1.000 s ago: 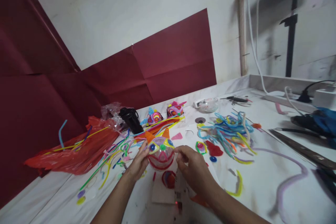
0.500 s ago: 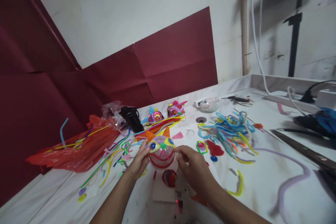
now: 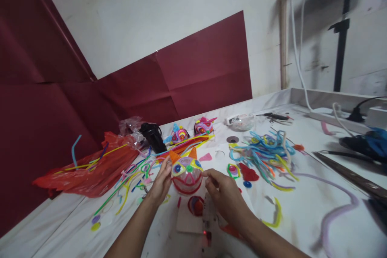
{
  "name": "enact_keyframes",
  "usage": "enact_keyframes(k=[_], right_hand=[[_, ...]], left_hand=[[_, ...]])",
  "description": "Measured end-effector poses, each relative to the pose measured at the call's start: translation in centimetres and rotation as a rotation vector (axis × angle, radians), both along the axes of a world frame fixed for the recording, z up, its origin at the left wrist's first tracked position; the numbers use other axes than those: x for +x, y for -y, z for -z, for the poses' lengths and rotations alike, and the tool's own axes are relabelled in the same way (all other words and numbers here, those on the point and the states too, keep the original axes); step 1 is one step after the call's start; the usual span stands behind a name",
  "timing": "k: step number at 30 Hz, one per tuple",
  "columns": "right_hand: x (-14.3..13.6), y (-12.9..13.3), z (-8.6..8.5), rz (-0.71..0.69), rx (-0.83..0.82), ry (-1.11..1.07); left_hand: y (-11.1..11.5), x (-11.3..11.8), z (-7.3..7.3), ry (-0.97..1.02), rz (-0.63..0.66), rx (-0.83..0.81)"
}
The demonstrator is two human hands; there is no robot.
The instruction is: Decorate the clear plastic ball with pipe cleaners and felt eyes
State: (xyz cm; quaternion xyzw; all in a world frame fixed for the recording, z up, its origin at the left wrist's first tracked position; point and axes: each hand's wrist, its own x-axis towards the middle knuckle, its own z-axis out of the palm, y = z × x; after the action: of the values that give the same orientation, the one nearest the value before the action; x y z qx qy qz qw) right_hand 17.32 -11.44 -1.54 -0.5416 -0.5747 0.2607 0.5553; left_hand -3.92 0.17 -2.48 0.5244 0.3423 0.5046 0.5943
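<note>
A clear rounded mask with orange ears, blue-and-yellow eyes, a green nose and a red mouth outline stands at the lower middle. My left hand holds its left edge, fingers along the side. At its right edge, the curled fingers of my right hand touch the rim near the mouth corner. Below the mask, a round red and purple coil lies on a pale block. Beside that block is a white device with a small red light.
Behind stand two decorated masks and a black bottle. Left lies a red plastic bag with fuzzy stems; right are a tangled stem pile, red felt, pliers and a long dark strip.
The view has shifted slightly, so everything sits a little lower and further right. Both hands keep the same places at the mask's edges.
</note>
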Motion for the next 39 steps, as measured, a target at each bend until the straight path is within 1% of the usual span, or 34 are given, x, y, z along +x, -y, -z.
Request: enact_keyframes(k=[3, 6, 8, 11, 13, 15, 17, 22, 25, 27, 29, 32, 36, 38, 39], right_hand=[[0.0, -0.1, 0.1, -0.004, -0.012, 0.009], [0.0, -0.2, 0.3, -0.005, -0.02, 0.009], [0.1, -0.4, 0.5, -0.007, -0.024, 0.006], [0.2, -0.5, 0.8, 0.0, -0.031, 0.004], [0.2, -0.6, 0.9, 0.009, -0.032, 0.005], [0.3, -0.6, 1.0, 0.015, -0.031, 0.009], [0.4, -0.6, 1.0, 0.02, -0.034, 0.01], [0.4, -0.5, 1.0, 0.026, -0.038, 0.011], [0.4, -0.5, 0.8, 0.028, -0.035, 0.022], [0.4, -0.4, 0.6, 0.024, -0.038, 0.029], [0.4, -0.2, 0.5, 0.016, -0.041, 0.031], [0.3, 0.1, 0.4, 0.0, -0.04, 0.033], [0.2, 0.4, 0.2, -0.006, -0.029, 0.041], [0.1, 0.4, 0.1, -0.006, -0.02, 0.044], [0.1, 0.5, 0.0, -0.008, -0.015, 0.045]], left_hand=[[-0.3, 0.2, -0.2, -0.003, -0.15, 0.096], [-0.6, 0.1, -0.6, 0.016, -0.332, 0.267], [-0.8, -0.2, -1.1, 0.012, -0.479, 0.368], [-0.8, -0.6, -1.8, -0.057, -0.685, 0.477], [-0.5, -0.8, -2.3, -0.142, -0.753, 0.533], [0.1, -0.8, -2.7, -0.232, -0.756, 0.57], [0.7, -0.7, -3.1, -0.304, -0.73, 0.581], [2.1, -0.5, -4.6, -0.409, -0.683, 0.62], [3.1, -1.0, -5.6, -0.473, -0.666, 0.65], [4.2, -1.6, -5.8, -0.51, -0.673, 0.651], [5.5, -2.6, -5.6, -0.554, -0.704, 0.668], [8.2, -4.1, -4.5, -0.601, -0.732, 0.675], [12.3, -5.7, -2.1, -0.602, -0.777, 0.566], [13.8, -6.1, -0.9, -0.63, -0.785, 0.516], [14.4, -6.3, -0.3, -0.64, -0.808, 0.5]])
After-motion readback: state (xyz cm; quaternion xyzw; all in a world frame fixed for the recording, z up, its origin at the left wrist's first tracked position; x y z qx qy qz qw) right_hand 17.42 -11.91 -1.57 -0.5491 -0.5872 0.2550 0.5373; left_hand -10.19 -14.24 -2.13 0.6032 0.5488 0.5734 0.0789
